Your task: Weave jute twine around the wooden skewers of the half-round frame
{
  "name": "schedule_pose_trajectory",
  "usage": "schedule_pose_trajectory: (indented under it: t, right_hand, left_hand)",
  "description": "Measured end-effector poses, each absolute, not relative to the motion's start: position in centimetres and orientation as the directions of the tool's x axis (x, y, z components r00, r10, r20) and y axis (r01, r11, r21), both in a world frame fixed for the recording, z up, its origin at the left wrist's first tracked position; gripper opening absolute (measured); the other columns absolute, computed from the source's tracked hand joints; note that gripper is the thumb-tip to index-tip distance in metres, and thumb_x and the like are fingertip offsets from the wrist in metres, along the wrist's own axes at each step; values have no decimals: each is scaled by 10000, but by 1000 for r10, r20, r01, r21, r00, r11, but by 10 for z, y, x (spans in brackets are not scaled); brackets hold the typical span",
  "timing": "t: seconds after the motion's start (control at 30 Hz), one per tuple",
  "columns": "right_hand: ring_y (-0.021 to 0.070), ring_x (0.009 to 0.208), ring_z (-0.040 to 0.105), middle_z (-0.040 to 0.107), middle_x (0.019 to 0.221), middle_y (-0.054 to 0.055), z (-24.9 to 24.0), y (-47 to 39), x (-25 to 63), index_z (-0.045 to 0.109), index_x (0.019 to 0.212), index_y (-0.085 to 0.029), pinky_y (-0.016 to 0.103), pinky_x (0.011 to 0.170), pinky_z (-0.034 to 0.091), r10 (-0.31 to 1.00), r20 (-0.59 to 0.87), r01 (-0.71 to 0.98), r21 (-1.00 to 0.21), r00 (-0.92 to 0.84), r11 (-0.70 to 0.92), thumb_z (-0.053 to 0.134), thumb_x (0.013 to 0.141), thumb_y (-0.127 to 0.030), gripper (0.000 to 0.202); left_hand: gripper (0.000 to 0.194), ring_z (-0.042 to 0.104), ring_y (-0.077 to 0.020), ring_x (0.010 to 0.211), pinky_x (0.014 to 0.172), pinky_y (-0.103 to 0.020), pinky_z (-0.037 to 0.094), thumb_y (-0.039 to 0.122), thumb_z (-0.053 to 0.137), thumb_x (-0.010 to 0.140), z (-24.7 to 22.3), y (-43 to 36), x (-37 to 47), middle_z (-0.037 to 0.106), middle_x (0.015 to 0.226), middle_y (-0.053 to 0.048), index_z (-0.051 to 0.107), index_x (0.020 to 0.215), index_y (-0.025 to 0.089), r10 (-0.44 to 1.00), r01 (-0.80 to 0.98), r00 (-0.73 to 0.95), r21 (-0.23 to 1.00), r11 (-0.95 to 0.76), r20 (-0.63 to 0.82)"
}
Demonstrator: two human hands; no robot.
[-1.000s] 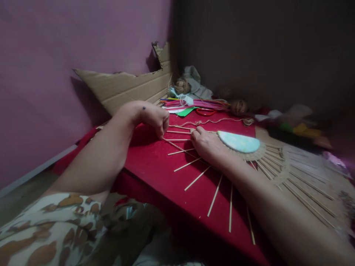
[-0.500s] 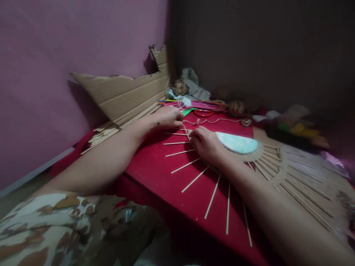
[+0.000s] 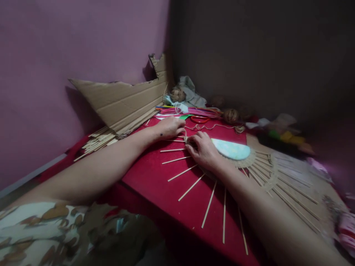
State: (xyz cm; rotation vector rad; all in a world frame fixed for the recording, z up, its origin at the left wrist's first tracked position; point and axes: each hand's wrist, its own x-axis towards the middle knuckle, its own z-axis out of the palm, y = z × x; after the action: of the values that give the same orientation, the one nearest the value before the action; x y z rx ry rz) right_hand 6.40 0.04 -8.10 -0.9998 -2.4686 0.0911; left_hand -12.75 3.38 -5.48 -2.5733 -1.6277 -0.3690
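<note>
A half-round piece with a pale blue-green face (image 3: 232, 149) lies on the red tabletop, with thin wooden sticks (image 3: 191, 187) fanned out from its curved edge. My left hand (image 3: 172, 127) is closed in a pinch on twine (image 3: 185, 133) at the far-left end of the fan. Beside it, my right hand (image 3: 202, 149) rests over the woven twine band and the stick bases, thumb and fingers curled at the edge; what lies between its fingertips is hidden. The twine runs along the back to a small bundle (image 3: 240, 129).
A torn cardboard sheet (image 3: 124, 103) leans on the wall, with loose sticks (image 3: 98, 142) under it. Behind my hands lie red-handled scissors (image 3: 200, 119), pink strips (image 3: 199, 111) and twine balls (image 3: 230, 115). Another stick-and-twine piece (image 3: 273, 176) lies at the right.
The view has shifted slightly, so the scene sits lower and further left. My right hand's thumb and fingers have spread a little, and my left hand stays at the twine.
</note>
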Motion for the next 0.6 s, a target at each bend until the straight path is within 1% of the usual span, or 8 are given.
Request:
schedule_pose_trajectory:
  t: [0.07, 0.17, 0.23, 0.3, 0.37, 0.43, 0.53, 0.6]
  right_hand:
    - [242, 880, 492, 602, 930, 108, -80, 1, 65, 632, 908, -161, 363, 808, 411, 657, 412, 618, -244, -632, 747, 538, 861, -268, 150]
    - [243, 880, 489, 596, 949, 114, -76, -1, 69, 610, 965, -148, 369, 803, 412, 637, 408, 590, -251, -654, 767, 565, 837, -268, 182]
    - [237, 875, 490, 592, 947, 113, -73, -2, 73, 596, 989, -145, 368, 799, 415, 624, 402, 562, -275, -670, 781, 559, 840, -268, 196]
    - [223, 857, 496, 587, 925, 106, -70, -3, 77, 587, 987, -145, 360, 790, 422, 609, 390, 518, -321, -691, 793, 515, 867, -253, 177]
    - [209, 841, 505, 587, 906, 100, -69, -4, 82, 583, 976, -146, 350, 779, 429, 591, 374, 470, -370, -715, 801, 468, 884, -218, 164]
    - [201, 844, 514, 594, 906, 95, -68, -6, 85, 581, 974, -152, 343, 778, 436, 575, 361, 436, -400, -734, 807, 461, 868, -172, 161]
    - [194, 864, 532, 611, 909, 82, -66, -7, 87, 592, 974, -166, 334, 794, 442, 564, 346, 418, -413, -749, 809, 483, 826, -108, 193]
    - [187, 857, 552, 629, 894, 73, -62, -6, 86, 611, 945, -169, 325, 795, 446, 579, 320, 428, -432, -750, 794, 492, 813, -83, 198]
  left_hand:
    - [219, 536, -164, 677, 614, -263, 321, 285, 506, 873, -53, 34, -129, 660, 757, -62, 671, 836, 147, 881, 898, 414, 57, -436, 228]
    - [220, 504, -149, 632, 599, -262, 312, 275, 507, 862, -51, 33, -131, 650, 731, -58, 665, 796, 137, 881, 892, 415, 90, -443, 228]
    - [209, 477, -135, 605, 580, -256, 300, 267, 511, 849, -49, 30, -130, 628, 694, -42, 647, 758, 137, 878, 880, 419, 135, -455, 230]
    - [195, 467, -126, 585, 559, -247, 292, 265, 517, 833, -46, 26, -128, 597, 643, -19, 618, 720, 142, 881, 858, 424, 219, -465, 209]
    - [180, 473, -118, 561, 537, -237, 288, 259, 515, 817, -42, 21, -126, 573, 597, 3, 586, 692, 150, 888, 824, 434, 333, -459, 149]
    - [153, 488, -113, 540, 521, -229, 291, 240, 509, 801, -36, 17, -126, 565, 572, 17, 562, 683, 159, 893, 798, 446, 426, -426, 59]
    - [129, 489, -110, 525, 512, -226, 295, 222, 527, 765, -28, 13, -131, 551, 553, 25, 541, 648, 169, 882, 801, 466, 457, -387, -70]
    - [134, 477, -108, 522, 506, -228, 291, 228, 544, 747, -25, 13, -136, 532, 542, 28, 541, 625, 172, 866, 802, 487, 451, -392, -115]
